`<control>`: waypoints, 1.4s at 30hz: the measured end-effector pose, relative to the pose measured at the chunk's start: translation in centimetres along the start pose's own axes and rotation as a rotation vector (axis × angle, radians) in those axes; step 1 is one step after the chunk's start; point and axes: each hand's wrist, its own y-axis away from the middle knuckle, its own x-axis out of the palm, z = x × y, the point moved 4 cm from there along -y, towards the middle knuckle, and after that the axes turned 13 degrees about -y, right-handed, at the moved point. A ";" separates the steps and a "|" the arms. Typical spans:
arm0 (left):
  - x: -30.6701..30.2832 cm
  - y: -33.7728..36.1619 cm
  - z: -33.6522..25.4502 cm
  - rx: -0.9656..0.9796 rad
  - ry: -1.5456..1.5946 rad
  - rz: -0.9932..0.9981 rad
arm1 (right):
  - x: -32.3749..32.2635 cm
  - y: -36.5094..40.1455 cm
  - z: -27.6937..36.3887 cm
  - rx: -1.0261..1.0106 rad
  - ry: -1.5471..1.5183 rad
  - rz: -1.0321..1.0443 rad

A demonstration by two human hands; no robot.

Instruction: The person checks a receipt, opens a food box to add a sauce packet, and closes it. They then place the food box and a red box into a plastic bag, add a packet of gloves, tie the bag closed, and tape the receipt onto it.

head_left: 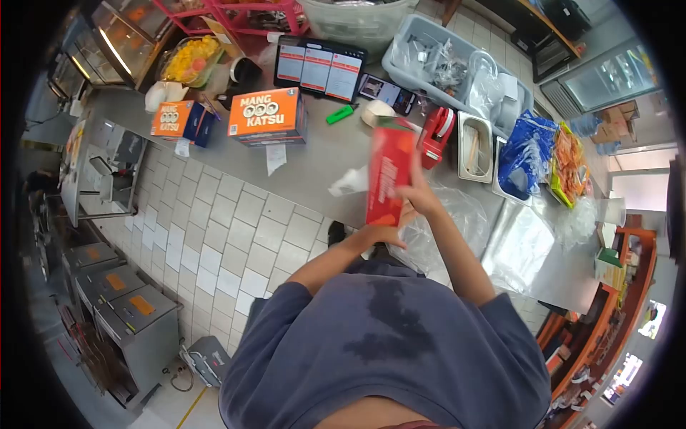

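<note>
A red box (389,171) with pale lettering is held up over the counter edge, slightly smeared by motion. My right hand (420,198) grips its right side near the middle. My left hand (389,230) is under the bottom end, fingers pointing right; part of the grip is hidden. Beyond the box lie a roll of pale tape (377,111) and a red tape dispenser (436,136). A crumpled white plastic piece (348,182) rests just left of the box, and clear plastic bags (454,222) spread to the right of my hands.
Two orange boxes, one larger (267,118) and one smaller (179,123), stand along the counter's left part. A tablet (320,69), a phone (386,95) and a green marker (340,114) lie behind. Right are a grey bin (407,50), metal containers (474,146) and blue packaging (527,154).
</note>
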 end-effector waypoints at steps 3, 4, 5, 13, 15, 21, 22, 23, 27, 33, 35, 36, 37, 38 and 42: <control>5.6 1.8 6.1 0.218 -0.356 -0.240 | -2.2 8.3 0.8 0.045 0.139 -0.065; 0.0 -0.9 0.6 0.045 -0.420 -0.039 | -2.8 9.8 0.3 0.054 0.129 -0.075; -0.5 -1.4 0.0 0.048 -0.408 -0.023 | -3.9 11.4 0.6 -0.121 0.246 -0.212; -2.1 -2.1 -1.1 -0.068 -0.709 0.243 | -7.4 14.3 -1.1 0.123 1.300 -0.114; -4.4 -2.3 -2.7 -0.164 -0.819 0.228 | -8.1 13.8 -2.2 0.128 1.238 -0.105; -10.5 -0.7 -6.4 0.049 -0.639 -0.192 | -10.6 15.9 2.0 0.394 1.389 -0.101; -13.0 -0.6 -4.5 -0.080 -0.700 -0.429 | -11.1 16.8 4.5 0.538 1.417 -0.198; -15.3 0.0 -2.9 -0.240 -0.813 -0.592 | -11.5 17.1 7.1 0.626 1.402 -0.258; -18.4 2.9 5.9 -0.798 -0.664 -0.245 | -7.9 16.6 16.6 0.411 0.502 -0.043; -15.7 3.9 6.9 -0.680 -0.934 0.025 | 0.8 8.4 12.4 0.068 0.434 0.170; -14.8 3.9 6.2 -0.683 -0.470 -0.084 | 3.0 5.5 6.7 0.011 0.582 0.264; -14.2 3.3 4.8 -0.686 -0.480 -0.110 | 3.8 4.8 4.2 -0.086 0.686 0.287; -13.3 2.7 2.7 -0.760 0.117 -0.400 | 4.5 3.9 3.0 -0.101 0.697 0.308; -12.6 1.9 0.9 -0.769 0.732 -0.675 | 5.1 3.2 3.1 -0.328 0.669 0.179; -16.8 -0.8 -4.4 -0.626 1.047 -0.976 | 4.7 2.2 6.1 -0.370 0.148 -0.020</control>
